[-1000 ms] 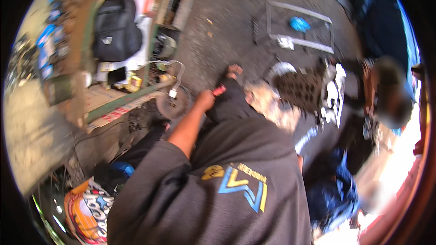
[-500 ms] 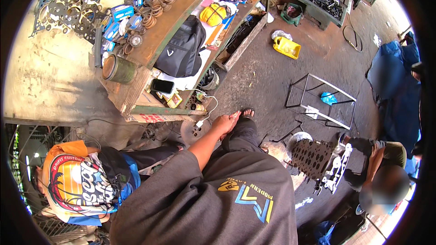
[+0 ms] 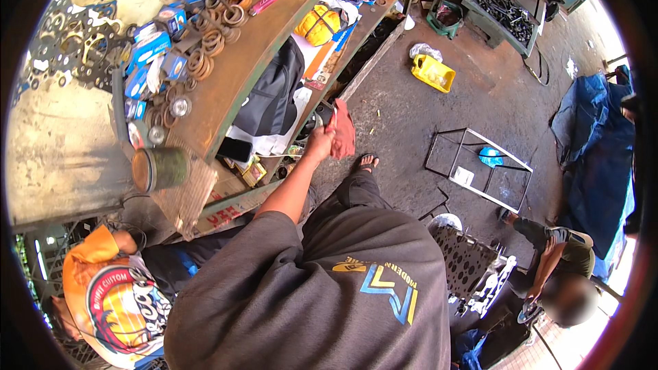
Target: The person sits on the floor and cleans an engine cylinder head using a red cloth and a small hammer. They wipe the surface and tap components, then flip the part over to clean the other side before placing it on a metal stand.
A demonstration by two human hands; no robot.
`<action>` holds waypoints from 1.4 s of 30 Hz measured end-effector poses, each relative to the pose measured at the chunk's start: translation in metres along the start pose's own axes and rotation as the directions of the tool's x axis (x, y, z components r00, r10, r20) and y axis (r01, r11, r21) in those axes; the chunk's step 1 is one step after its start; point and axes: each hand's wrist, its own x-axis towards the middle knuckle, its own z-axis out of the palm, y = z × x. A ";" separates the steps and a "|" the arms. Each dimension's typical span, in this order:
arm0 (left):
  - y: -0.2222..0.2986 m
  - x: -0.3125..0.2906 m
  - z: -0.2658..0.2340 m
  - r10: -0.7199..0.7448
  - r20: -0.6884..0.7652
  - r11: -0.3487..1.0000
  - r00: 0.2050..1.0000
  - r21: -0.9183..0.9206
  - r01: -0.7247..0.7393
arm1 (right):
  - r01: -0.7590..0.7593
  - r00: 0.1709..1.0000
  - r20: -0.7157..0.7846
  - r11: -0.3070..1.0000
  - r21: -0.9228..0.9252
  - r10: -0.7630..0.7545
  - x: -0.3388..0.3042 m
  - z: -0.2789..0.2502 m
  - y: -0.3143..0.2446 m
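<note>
My left hand (image 3: 319,144) is stretched out beside the open shelf of the workbench, its fingers closed on a red cloth (image 3: 344,131). The cloth hangs over the far side of the hand, and the fingertips are partly hidden. Just left of the hand, a dark backpack (image 3: 273,96) lies on the shelf. A black phone (image 3: 235,149) and a small yellow box (image 3: 253,172) are nearer to me. My right hand is out of view.
Piston rings (image 3: 213,42) and blue boxes (image 3: 149,48) crowd the bench top beside a tin can (image 3: 162,169). A metal frame (image 3: 480,170), a yellow container (image 3: 433,73) and an engine block (image 3: 466,260) stand on the floor. One person crouches right; another is at lower left.
My left hand has moved forward and left, toward the shelf. The red cloth now shows in it. The whole view has shifted, and the person at right is bent in a different position.
</note>
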 end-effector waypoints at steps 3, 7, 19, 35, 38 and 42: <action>0.035 0.041 -0.027 0.212 -0.074 0.957 0.974 -0.187 -0.223 | 0.031 0.999 0.012 0.999 -0.040 -0.031 0.006 0.024 -0.017; 0.074 0.116 -0.113 0.164 -0.189 0.815 0.968 -0.526 -0.241 | 0.181 0.982 -0.035 0.981 -0.075 -0.184 0.000 0.056 -0.069; 0.086 0.115 -0.077 0.777 -0.421 0.608 0.469 0.695 -0.384 | -0.200 0.971 -0.106 0.973 0.118 0.213 0.004 0.069 -0.139; 0.091 0.162 0.079 -0.131 0.111 0.737 0.985 0.676 0.022 | -0.114 0.993 0.037 0.951 0.287 0.108 0.198 -0.093 -0.347; 0.090 0.167 0.074 -0.139 0.168 0.697 0.976 0.717 -0.024 | 0.010 1.000 -0.019 0.964 0.264 -0.005 0.222 -0.128 -0.429; 0.114 0.219 0.086 -0.302 0.167 0.727 0.939 0.677 0.113 | 0.072 0.997 -0.059 0.949 0.307 -0.057 0.250 -0.127 -0.506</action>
